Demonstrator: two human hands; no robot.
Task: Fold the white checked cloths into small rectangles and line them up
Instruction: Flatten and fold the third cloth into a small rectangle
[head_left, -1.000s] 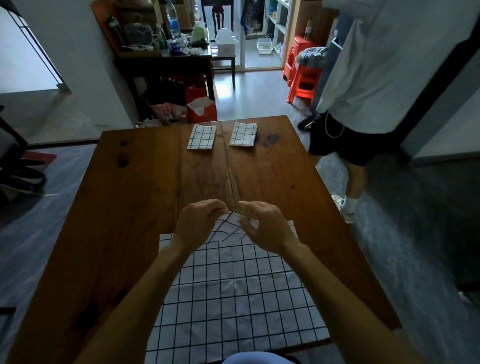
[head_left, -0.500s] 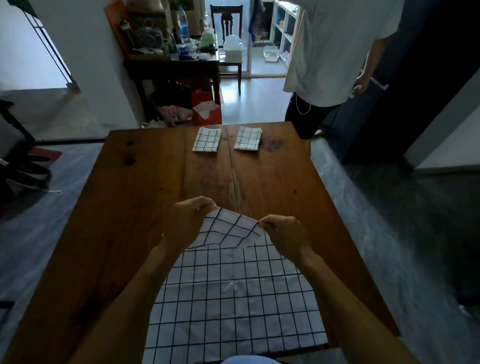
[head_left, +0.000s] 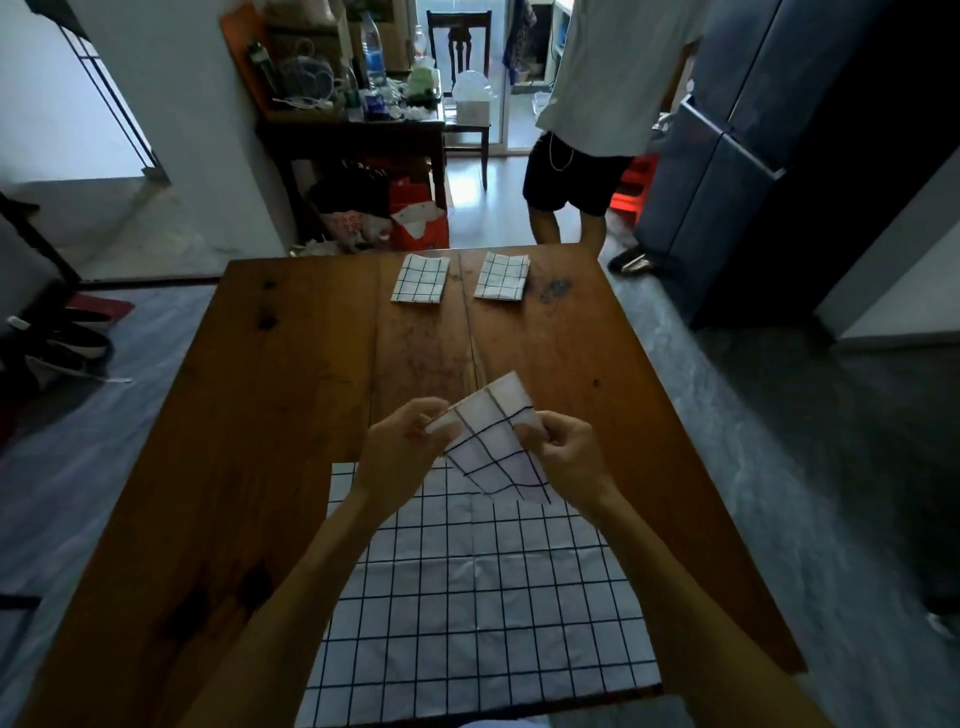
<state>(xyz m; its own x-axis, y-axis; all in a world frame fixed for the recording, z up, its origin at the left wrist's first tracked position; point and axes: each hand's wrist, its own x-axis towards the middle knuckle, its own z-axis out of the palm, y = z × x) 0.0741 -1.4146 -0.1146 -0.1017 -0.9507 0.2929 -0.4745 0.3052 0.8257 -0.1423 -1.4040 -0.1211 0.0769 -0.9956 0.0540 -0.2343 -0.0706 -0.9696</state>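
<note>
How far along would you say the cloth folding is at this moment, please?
Done: two folded cloths lie side by side at the far edge of the table. In hand: the left hand and right hand pinch the far part of the open cloth and hold it raised above the rest, which lies spread flat. Left: fold this cloth down small and set it in the row.

Wooden table (head_left: 270, 415), grey floor (head_left: 779, 467), cluttered dark side table (head_left: 353, 130), wooden chair (head_left: 460, 47), white wall (head_left: 171, 93)
</note>
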